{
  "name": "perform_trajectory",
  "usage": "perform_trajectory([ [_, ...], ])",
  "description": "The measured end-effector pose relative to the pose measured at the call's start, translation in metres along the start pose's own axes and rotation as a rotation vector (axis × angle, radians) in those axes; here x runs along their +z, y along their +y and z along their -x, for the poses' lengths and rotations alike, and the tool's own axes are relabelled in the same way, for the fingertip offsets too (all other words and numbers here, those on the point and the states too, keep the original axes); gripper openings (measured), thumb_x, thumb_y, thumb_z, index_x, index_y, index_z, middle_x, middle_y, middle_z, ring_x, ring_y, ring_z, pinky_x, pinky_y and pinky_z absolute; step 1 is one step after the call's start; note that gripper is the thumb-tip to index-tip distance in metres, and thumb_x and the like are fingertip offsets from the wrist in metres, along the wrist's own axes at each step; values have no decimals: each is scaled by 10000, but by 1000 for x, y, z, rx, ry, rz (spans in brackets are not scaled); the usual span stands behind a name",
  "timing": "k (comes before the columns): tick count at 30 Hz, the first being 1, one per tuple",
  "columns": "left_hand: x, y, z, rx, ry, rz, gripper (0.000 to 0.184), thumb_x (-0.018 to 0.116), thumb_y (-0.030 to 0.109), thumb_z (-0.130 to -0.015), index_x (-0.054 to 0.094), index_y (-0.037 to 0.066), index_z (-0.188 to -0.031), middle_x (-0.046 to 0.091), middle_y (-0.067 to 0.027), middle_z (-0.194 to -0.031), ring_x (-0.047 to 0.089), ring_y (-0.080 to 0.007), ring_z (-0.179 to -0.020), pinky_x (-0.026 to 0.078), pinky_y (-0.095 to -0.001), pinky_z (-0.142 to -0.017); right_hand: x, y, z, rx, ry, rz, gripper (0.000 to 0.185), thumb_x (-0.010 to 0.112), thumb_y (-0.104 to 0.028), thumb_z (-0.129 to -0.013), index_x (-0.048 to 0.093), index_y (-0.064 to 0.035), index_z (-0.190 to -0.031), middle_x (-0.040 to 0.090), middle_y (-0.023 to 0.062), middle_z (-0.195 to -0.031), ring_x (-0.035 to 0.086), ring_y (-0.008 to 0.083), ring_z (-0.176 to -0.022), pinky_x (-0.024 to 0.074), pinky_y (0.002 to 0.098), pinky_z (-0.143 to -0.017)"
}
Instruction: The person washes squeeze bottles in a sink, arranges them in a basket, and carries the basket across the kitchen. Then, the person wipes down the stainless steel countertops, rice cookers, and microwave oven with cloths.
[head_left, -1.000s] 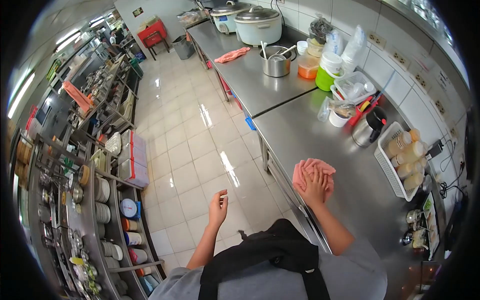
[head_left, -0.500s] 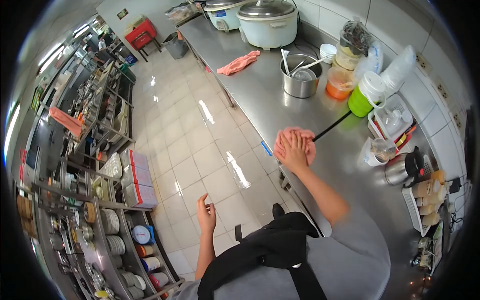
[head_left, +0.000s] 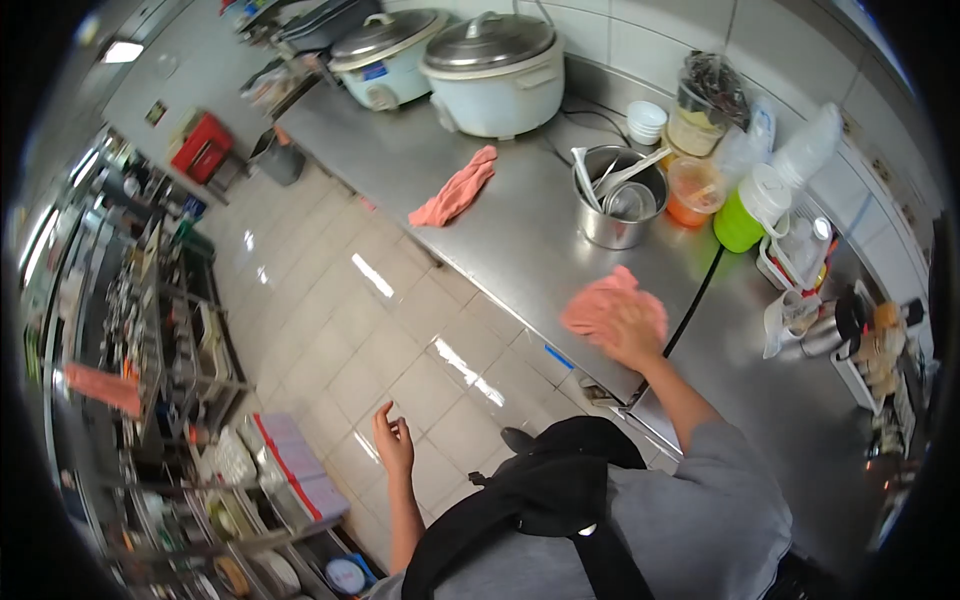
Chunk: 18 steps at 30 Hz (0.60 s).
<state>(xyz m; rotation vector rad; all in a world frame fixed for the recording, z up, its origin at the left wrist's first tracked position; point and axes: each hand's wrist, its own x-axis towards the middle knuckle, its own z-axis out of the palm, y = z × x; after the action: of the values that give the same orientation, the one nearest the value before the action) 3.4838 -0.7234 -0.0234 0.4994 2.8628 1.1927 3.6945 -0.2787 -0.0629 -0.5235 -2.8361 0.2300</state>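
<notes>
Pink cloth [head_left: 592, 305] and right hand [head_left: 633, 335] on it have shifted over the counter seam [head_left: 693, 305], onto the far section. Right hand: palm down on cloth, blurred; cannot tell if gripping. Left hand [head_left: 394, 445]: empty, fingers half curled, above floor [head_left: 330, 370]. Just beyond right hand: 1 steel pot [head_left: 612, 232] of utensils [head_left: 630, 203], 1 tub [head_left: 699, 182] of orange contents [head_left: 688, 214]. Farther ahead: second pink cloth [head_left: 455, 192], 2 lidded cookers [head_left: 495, 95], contents hidden.
</notes>
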Motion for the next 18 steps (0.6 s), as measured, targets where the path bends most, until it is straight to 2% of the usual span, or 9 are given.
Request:
perform_trajectory([
  [2,15,19,-65,60,-135,82,346,546,-8,-876,528,37,-1218,541,-119,-1203,636,-207,-854,528,-279,-686,-31,12,15,432,207,128,587,527,-464,-866,453,-208,-1390,367,142,-1464,274,339,-1381,145,490,-1138],
  [4,48,60,-121,160,-278,265,327,554,7,-882,545,38,-1208,561,-112,-1186,631,-203,-844,527,-274,-695,-18,45,21,896,210,320,594,479,-469,-892,408,-207,-1420,354,172,-1463,282,385,-1360,141,510,-1134],
  [7,112,145,-182,390,-566,414,325,554,21,-892,557,48,-1216,574,-118,-1160,634,-197,-830,530,-289,-699,16,72,-1,1046,397,450,603,445,-451,-910,345,-208,-1453,335,209,-1461,299,425,-1333,152,523,-1126],
  [10,173,239,-209,559,-785,514,322,569,74,-898,559,35,-1218,591,-124,-1119,649,-197,-779,531,-290,-684,26,80,-38,1142,387,391,609,449,-420,-918,301,-213,-1471,308,223,-1468,297,422,-1330,170,529,-1117],
  [12,219,279,-227,574,-906,439,494,582,201,-926,406,-6,-1338,601,-145,-1048,666,-225,-746,564,-318,-679,14,75,-72,1183,351,343,585,455,-395,-921,327,-195,-1456,292,228,-1470,280,416,-1340,191,531,-1108],
  [13,235,300,-234,587,-915,437,494,582,201,-926,406,-6,-1338,601,-145,-1048,666,-225,-746,564,-318,-679,13,78,-87,1193,348,309,580,478,-375,-910,347,-185,-1442,294,230,-1465,276,414,-1341,197,530,-1105],
  [15,261,332,-244,-28,-1180,575,607,568,284,-925,279,-36,-1352,609,-195,-979,662,-264,-674,576,-354,-635,17,82,-109,1223,346,272,576,502,-355,-898,368,-174,-1428,295,231,-1460,271,411,-1343,203,529,-1103],
  [16,272,340,-249,-16,-1194,565,607,568,284,-925,279,-36,-1352,609,-195,-979,662,-264,-674,576,-354,-635,21,87,-121,1194,360,278,577,523,-339,-883,385,-166,-1415,304,233,-1453,271,411,-1342,206,526,-1103],
  [18,293,354,-259,-225,-1320,471,553,528,271,-928,252,-23,-1306,610,-231,-953,651,-292,-631,578,-373,-582,26,99,-138,1183,379,288,578,545,-324,-868,401,-158,-1402,312,235,-1446,271,411,-1342,208,524,-1104],
])
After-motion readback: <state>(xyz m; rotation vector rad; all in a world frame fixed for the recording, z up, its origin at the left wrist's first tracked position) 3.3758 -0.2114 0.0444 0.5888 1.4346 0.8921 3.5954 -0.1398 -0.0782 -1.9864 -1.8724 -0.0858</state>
